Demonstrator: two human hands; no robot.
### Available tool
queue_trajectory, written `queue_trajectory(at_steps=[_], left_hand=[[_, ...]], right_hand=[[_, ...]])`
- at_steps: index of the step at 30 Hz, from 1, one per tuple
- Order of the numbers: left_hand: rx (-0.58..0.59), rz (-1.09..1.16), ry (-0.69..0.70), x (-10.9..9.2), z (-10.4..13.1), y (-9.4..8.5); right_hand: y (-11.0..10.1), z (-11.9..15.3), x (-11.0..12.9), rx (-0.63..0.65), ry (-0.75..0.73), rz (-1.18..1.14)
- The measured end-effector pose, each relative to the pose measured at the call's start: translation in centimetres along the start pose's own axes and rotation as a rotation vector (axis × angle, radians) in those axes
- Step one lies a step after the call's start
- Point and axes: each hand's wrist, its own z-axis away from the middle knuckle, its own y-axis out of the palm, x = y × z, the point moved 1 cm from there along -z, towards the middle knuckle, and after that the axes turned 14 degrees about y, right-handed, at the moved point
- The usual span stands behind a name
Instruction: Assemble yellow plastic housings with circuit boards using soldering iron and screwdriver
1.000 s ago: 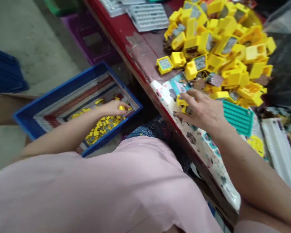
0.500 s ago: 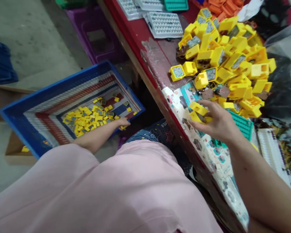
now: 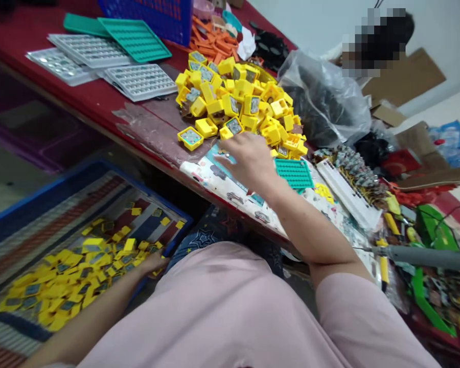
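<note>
Low on the left, my left hand [image 3: 153, 262] is closed at the near side of a blue bin [image 3: 99, 167], with bits of yellow casing showing at its fingers. Small yellow plastic casings [image 3: 94, 245] with grey inserts lie heaped in that bin. Over the table, my right hand [image 3: 251, 156] is bent at the near edge of a pile of yellow casings [image 3: 245, 92], thumb and fingers apart. One yellow casing with a grey circuit face [image 3: 233, 125] sits just beyond its fingertips. The fingers partly cover what lies under them.
White trays of small round parts [image 3: 140, 82] and green trays [image 3: 136, 40] lie on the red table, left of the pile. Another green tray [image 3: 294, 174] is right of my hand. Orange parts [image 3: 214, 41], a plastic bag [image 3: 324, 97] and a person [image 3: 383, 41] are farther back.
The view has swung towards the table's right side. My right hand no longer has the yellow casings between its fingers and is now at the pile's edge. My left hand stays at the bin.
</note>
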Motion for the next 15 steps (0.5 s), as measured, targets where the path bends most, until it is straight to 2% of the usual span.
queue_trajectory(at_steps=[1,3,6,8,11,13,15], left_hand=[[0.052,-0.036,-0.114,0.4,-0.2,0.2],[0.129,-0.1,-0.272,0.8,-0.9,0.3],[0.169,-0.171,-0.318,0.3,-2.1,-0.4],[0.142,-0.222,-0.275,-0.5,-3.0,-1.3],[0.03,-0.281,-0.156,-2.1,-3.7,-2.9],[-0.039,-0.273,-0.075,-3.3,-3.7,-3.8],[-0.088,-0.222,0.028,-4.7,-3.5,-4.0]], right_hand=[[-0.1,0.0,-2.7,-0.087,0.145,0.108],[0.1,0.4,-7.2,-0.223,0.324,0.25],[1.4,1.2,-10.7,-0.247,0.426,0.343],[2.2,1.6,-11.2,-0.222,0.429,0.347],[2.1,2.2,-10.4,-0.222,0.417,0.295],[1.5,2.9,-9.0,-0.241,0.38,0.193],[1.2,3.7,-6.7,-0.211,0.26,-0.008]])
